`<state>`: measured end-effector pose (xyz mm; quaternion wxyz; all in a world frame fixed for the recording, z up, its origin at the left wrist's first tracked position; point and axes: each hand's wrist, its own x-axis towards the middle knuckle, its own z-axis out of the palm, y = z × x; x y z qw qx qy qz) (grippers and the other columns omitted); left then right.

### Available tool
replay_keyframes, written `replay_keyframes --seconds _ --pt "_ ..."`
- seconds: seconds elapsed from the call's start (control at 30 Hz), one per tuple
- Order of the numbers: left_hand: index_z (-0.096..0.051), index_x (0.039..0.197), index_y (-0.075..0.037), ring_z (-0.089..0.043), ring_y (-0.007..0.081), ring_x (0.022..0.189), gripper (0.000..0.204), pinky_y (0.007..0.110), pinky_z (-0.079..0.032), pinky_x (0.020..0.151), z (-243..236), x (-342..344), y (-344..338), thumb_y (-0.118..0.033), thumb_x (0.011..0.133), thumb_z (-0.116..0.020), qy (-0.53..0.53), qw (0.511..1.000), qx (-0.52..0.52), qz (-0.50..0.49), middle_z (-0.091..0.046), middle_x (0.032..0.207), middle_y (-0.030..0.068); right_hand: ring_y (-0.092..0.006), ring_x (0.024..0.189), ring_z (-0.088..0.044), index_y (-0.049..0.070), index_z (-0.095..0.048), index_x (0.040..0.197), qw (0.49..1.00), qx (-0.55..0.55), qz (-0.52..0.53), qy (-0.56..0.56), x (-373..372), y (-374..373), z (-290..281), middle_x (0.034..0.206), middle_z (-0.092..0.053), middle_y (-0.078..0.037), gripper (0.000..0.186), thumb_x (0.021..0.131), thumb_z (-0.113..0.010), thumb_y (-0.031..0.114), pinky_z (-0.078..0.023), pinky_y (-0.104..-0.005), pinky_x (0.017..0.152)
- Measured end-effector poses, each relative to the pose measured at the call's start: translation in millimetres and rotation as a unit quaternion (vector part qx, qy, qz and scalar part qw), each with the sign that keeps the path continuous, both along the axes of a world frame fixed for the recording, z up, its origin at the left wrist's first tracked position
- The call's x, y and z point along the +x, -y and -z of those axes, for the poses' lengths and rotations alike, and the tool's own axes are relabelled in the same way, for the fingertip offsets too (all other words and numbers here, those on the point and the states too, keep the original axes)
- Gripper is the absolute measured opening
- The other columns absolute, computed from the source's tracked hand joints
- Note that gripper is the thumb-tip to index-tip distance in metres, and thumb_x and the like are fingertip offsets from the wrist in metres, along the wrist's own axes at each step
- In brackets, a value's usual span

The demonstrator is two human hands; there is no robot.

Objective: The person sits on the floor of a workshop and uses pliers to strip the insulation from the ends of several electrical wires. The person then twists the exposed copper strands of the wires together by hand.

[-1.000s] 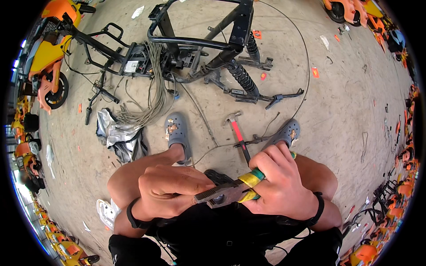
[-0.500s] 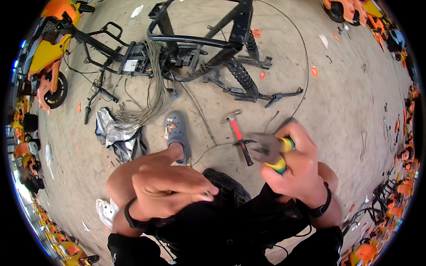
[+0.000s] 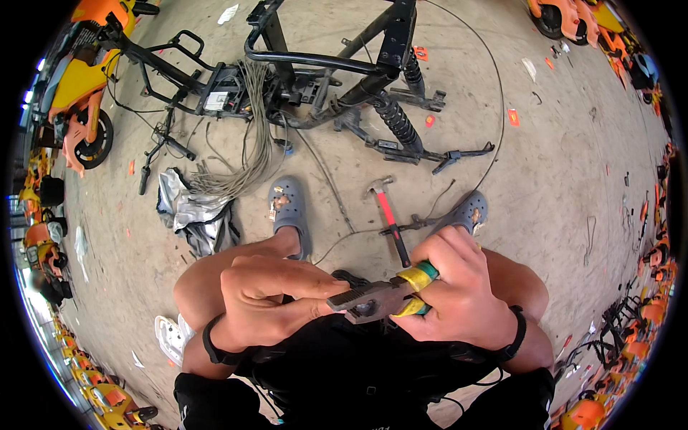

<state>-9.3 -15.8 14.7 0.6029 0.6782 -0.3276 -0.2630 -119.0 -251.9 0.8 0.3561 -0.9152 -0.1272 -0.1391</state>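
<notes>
One pair of pliers (image 3: 380,299), one hammer (image 3: 388,213) and two grey clogs (image 3: 287,208) were in view. Half a second before, the right hand (image 3: 459,301) had held the pliers out over the floor; they had since come back between the knees. Its fingers were curled tight round the yellow-green handles. The left hand (image 3: 276,297) pinched narrowly at the metal nose, its fingers touching it.

Bright even daylight, soft shadows, perhaps edge-blurred
</notes>
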Motion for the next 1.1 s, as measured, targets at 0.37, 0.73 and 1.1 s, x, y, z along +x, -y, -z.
replay_keyframes --seconds 0.37,0.73,1.1 --pt "-0.074 0.085 0.009 -0.052 0.0241 0.058 0.015 0.046 -0.04 0.065 5.7 -4.8 4.6 0.001 0.074 -0.081 -0.047 0.998 -0.034 -0.021 -0.07 0.072 0.0126 -0.0267 0.08 -0.052 0.003 -0.068 0.062 0.999 -0.03 -0.001 -0.014 -1.3 -0.2 0.2 0.088 -0.051 -0.009 0.029 0.051 -0.081 0.026 -0.042 -0.0384 0.067" --pt "-0.074 0.08 0.01 -0.053 0.0261 0.055 0.011 0.045 -0.041 0.062 8.3 -5.1 5.9 0.002 0.075 -0.08 -0.003 0.999 -0.038 -0.011 -0.068 0.068 0.0121 -0.026 0.079 -0.049 0.003 -0.068 0.061 0.999 -0.027 -0.022 -0.041 0.3 -1.7 -4.2 0.085 -0.048 -0.007 0.027 0.053 -0.081 0.025 -0.041 -0.037 0.068" --pt "-0.074 0.085 0.007 -0.059 0.0257 0.066 0.016 0.04 -0.049 0.069 13.6 -8.1 -3.1 -0.005 0.079 -0.082 -0.008 0.999 0.047 -0.017 -0.072 0.08 0.0154 -0.0265 0.082 -0.052 0.001 -0.067 0.059 0.998 -0.021 0.013 -0.057 -2.9 -1.8 2.5 0.087 -0.051 -0.007 0.024 0.057 -0.079 0.021 -0.045 -0.0378 0.072"
